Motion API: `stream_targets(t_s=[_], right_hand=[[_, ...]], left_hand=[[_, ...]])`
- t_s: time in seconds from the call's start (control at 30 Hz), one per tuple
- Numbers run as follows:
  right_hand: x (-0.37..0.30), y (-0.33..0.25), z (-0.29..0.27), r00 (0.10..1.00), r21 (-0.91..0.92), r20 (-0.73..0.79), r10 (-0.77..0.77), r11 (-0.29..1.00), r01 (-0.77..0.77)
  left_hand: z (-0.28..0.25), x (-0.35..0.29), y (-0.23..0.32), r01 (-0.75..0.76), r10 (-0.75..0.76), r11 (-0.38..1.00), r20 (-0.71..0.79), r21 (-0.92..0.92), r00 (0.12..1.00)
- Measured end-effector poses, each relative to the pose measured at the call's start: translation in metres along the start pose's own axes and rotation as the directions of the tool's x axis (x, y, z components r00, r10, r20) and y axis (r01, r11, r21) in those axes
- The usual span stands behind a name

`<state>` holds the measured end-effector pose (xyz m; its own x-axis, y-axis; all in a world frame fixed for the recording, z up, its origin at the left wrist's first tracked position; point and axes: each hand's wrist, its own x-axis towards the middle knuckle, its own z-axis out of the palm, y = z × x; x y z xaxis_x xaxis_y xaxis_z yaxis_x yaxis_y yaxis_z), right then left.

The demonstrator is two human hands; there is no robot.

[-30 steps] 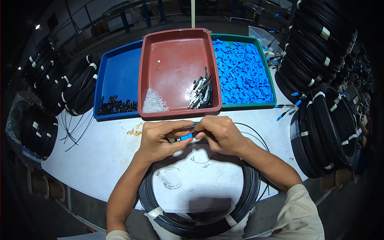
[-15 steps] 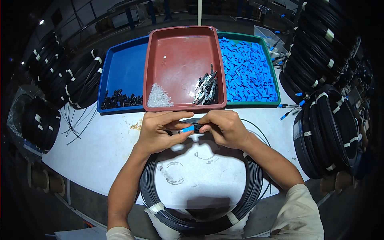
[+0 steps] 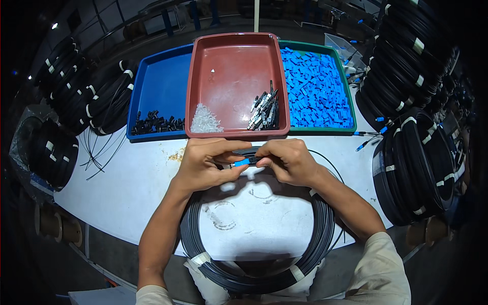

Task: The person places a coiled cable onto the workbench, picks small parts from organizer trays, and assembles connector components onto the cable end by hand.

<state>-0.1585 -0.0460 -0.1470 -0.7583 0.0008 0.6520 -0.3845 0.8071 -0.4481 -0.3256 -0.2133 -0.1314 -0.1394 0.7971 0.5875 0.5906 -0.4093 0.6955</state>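
Note:
My left hand (image 3: pixel 201 165) pinches a small blue fiber-optic connector (image 3: pixel 243 162) between thumb and fingers. At its right end, the thumb and fingers of my right hand (image 3: pixel 290 161) close on the black tail piece (image 3: pixel 254 159) of that connector. The fingertips partly hide where the two pieces meet. Both hands are above the far side of a coil of black cable (image 3: pixel 190 229), which rests on the white table (image 3: pixel 127 188) and hangs over its near edge. Pale tape bands the coil.
Behind my hands stand a blue tray (image 3: pixel 160 81) with black parts, a red tray (image 3: pixel 234 71) with clear sleeves and black-and-silver connector parts, and a green tray (image 3: pixel 351 109) full of blue housings. Cable coils are stacked at the left (image 3: pixel 53 152) and right (image 3: pixel 414 168).
Both hands keep their grip, and the blue connector looks slightly more tilted, its right end higher. The view has shifted a little.

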Motion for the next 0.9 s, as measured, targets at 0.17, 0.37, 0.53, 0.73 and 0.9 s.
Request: stream_targets(t_s=[0.17, 0.37, 0.53, 0.73, 0.9], right_hand=[[-0.001, -0.003, -0.004, 0.998, 0.073, 0.034, 0.047, 0.996, -0.050], [-0.003, 0.006, -0.002, 0.999, 0.008, 0.032, 0.005, 1.000, -0.005], [-0.004, 0.006, 0.000, 0.994, -0.055, 0.097, 0.049, 0.997, -0.044], [-0.004, 0.008, 0.003, 0.996, -0.072, 0.080, 0.041, 0.997, -0.036], [-0.003, 0.004, 0.001, 0.998, -0.074, 0.065, 0.005, 0.997, 0.000]], left_hand=[[0.003, 0.002, 0.005, 0.048, -0.048, 0.999, 0.089, 0.001, 0.995], [0.006, 0.001, -0.002, 0.086, -0.084, 0.994, 0.024, -0.068, 0.996], [0.010, 0.002, -0.004, -0.027, 0.021, 0.985, 0.037, 0.170, 0.999], [0.012, 0.002, -0.013, -0.152, 0.155, 0.963, 0.003, 0.222, 0.988], [0.013, 0.001, -0.011, -0.102, 0.098, 0.976, 0.033, 0.191, 0.995]])
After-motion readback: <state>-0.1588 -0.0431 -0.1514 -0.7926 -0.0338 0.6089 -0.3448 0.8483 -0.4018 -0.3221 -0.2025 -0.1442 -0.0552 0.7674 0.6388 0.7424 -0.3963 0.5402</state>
